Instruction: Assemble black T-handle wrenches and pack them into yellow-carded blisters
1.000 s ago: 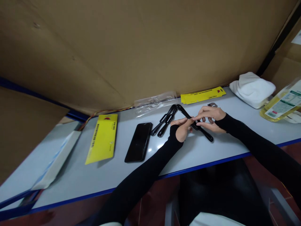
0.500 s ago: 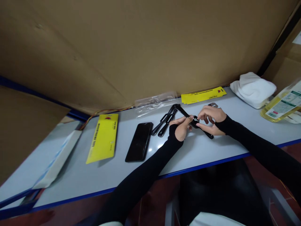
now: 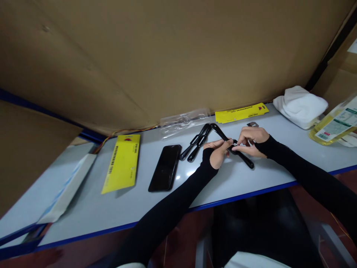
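Observation:
A glossy black two-handled tool (image 3: 245, 159) slants over the table, its middle between my hands. My left hand (image 3: 219, 150) is closed on it, with the thumb on top near the middle. My right hand (image 3: 252, 140) pinches at a small metal piece at the tool's centre; whether it grips that piece or the tool is too small to tell. Two more black tools (image 3: 198, 141) lie crossed beside my left hand. Behind my right hand rests a small flat grey metal piece (image 3: 253, 124).
A black phone (image 3: 165, 168) and a yellow card (image 3: 122, 163) lie to the left. Clear plastic packaging (image 3: 184, 123) and stacked yellow cards (image 3: 241, 113) sit along the cardboard wall. A white cloth bundle (image 3: 299, 106) and a bottle of yellow liquid (image 3: 331, 124) stand at the right.
The held black tool has shifted slightly to the right and toward me, and my left hand has moved with it. The fingertips of my right hand are closer together.

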Tool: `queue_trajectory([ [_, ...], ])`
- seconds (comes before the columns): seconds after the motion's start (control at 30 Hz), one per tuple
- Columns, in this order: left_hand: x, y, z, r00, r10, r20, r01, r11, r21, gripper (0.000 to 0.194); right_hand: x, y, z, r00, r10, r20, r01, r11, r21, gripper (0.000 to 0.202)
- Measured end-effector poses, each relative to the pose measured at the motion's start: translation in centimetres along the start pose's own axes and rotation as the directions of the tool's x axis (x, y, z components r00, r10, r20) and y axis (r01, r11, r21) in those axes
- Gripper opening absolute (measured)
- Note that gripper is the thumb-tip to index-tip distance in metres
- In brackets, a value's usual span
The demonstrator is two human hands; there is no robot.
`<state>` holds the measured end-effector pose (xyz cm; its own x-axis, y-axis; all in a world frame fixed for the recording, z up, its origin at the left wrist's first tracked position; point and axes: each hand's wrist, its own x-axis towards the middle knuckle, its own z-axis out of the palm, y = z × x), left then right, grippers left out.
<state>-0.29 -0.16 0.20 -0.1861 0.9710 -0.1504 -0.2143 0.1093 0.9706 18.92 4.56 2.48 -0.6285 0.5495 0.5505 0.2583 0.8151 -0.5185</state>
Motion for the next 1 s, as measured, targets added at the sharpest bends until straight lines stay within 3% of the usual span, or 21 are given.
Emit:
queue_trajectory([
  [0.13,0.2,0.5,0.1,0.999,0.016,-0.037,-0.019,0.997,-0.074,0.033,-0.2,-0.7,0.9,0.999,-0.05,0.01,0.05,0.999,0.011,0.029],
  [0.23,0.5,0.3,-0.1,0.999,0.015,-0.033,-0.018,0.997,-0.081,0.032,-0.3,-0.9,1.3,0.999,-0.009,-0.039,0.01,1.0,0.024,0.016],
  [0.37,0.6,-0.2,-0.3,1.0,0.026,-0.008,-0.026,0.996,-0.091,0.032,-0.3,-1.0,1.1,0.993,0.025,-0.114,-0.028,0.999,-0.022,0.017],
  [0.47,0.6,-0.2,-0.3,0.998,0.042,-0.049,-0.047,0.993,-0.106,0.033,-0.4,-1.2,1.0,0.995,-0.025,-0.093,0.022,0.999,-0.032,0.008],
  [0.57,0.8,-0.1,-0.3,0.994,0.053,-0.098,-0.066,0.988,-0.139,0.033,-0.6,-1.5,1.5,0.996,-0.065,-0.058,0.065,0.998,-0.008,0.019],
  [0.63,1.0,-0.1,-0.4,0.994,0.053,-0.1,-0.069,0.984,-0.163,0.033,-0.7,-1.5,1.9,0.996,-0.045,-0.079,0.045,0.999,0.002,0.007],
  [0.73,1.1,-0.2,-0.5,0.994,0.05,-0.098,-0.067,0.982,-0.176,0.033,-0.8,-1.3,2.3,0.993,-0.006,-0.121,0.001,0.999,-0.042,0.034],
  [0.87,1.0,-0.2,-0.4,0.993,0.032,-0.117,-0.05,0.986,-0.157,0.032,-0.6,-1.1,2.1,0.988,-0.046,-0.146,0.029,0.993,-0.117,0.012],
  [0.93,0.9,0.0,-0.3,0.993,0.02,-0.12,-0.038,0.987,-0.155,0.032,-0.5,-1.3,2.0,0.987,-0.041,-0.158,0.02,0.991,-0.129,0.022],
  [1.0,0.8,0.2,-0.2,0.994,0.013,-0.111,-0.03,0.988,-0.151,0.032,-0.5,-1.5,1.9,0.986,-0.007,-0.164,-0.013,0.993,-0.12,0.02],
])
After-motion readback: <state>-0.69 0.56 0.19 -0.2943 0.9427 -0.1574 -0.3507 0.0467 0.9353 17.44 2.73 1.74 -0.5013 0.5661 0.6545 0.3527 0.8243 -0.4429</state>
